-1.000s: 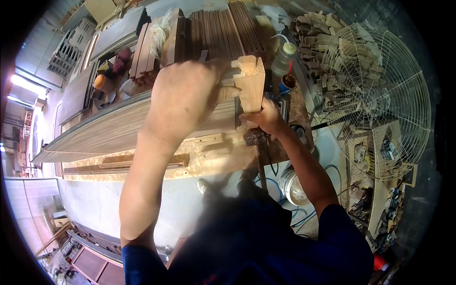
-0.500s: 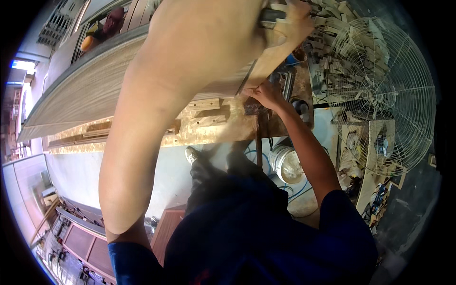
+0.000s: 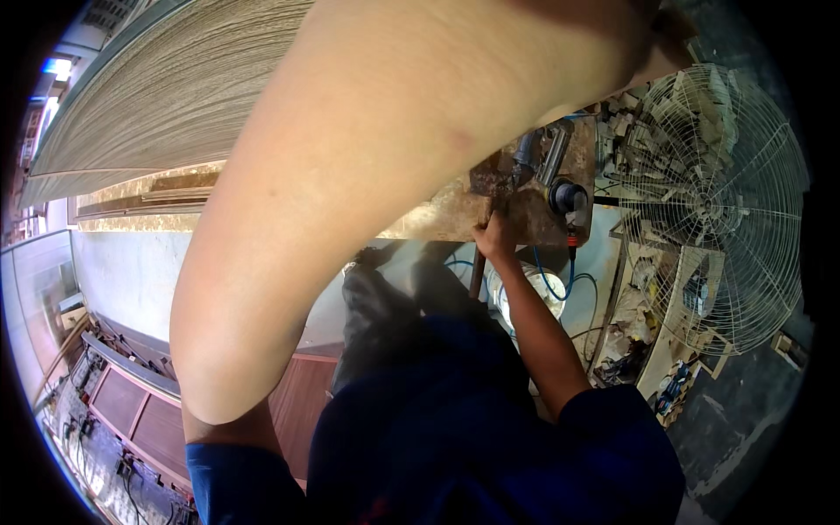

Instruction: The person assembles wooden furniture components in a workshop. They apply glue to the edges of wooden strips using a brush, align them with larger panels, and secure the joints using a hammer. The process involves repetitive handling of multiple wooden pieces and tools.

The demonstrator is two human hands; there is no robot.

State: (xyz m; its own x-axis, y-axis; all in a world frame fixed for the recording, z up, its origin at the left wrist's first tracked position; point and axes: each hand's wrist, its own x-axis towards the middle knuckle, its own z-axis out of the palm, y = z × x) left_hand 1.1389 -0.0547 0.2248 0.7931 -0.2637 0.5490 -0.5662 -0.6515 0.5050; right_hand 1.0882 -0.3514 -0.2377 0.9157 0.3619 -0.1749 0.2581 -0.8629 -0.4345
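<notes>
My left arm crosses the whole upper view. At the top right edge, my left hand [image 3: 663, 51] is dark and partly cut off, so its fingers and anything in them cannot be made out. A large wood-grained panel [image 3: 175, 96] stands at the upper left behind that arm, over the workbench [image 3: 429, 219]. At the bench's front edge my right hand [image 3: 496, 238] is closed around the upper part of a brown bar [image 3: 478, 273], which hangs down past the edge. Just above this hand is a rusty dark metal block [image 3: 492, 180].
A power tool [image 3: 569, 199] with a blue hose lies at the bench's right end. Beyond it stand a large wire fan guard [image 3: 704, 206] and a heap of wood offcuts [image 3: 626, 157]. Under the bench is a white bucket [image 3: 538, 302]. Reddish panels [image 3: 302, 398] lie at the lower left.
My left hand has moved up and right, to the view's edge. My right hand has left the board's lower edge and come down onto the brown bar. The panel appears higher and closer at the left.
</notes>
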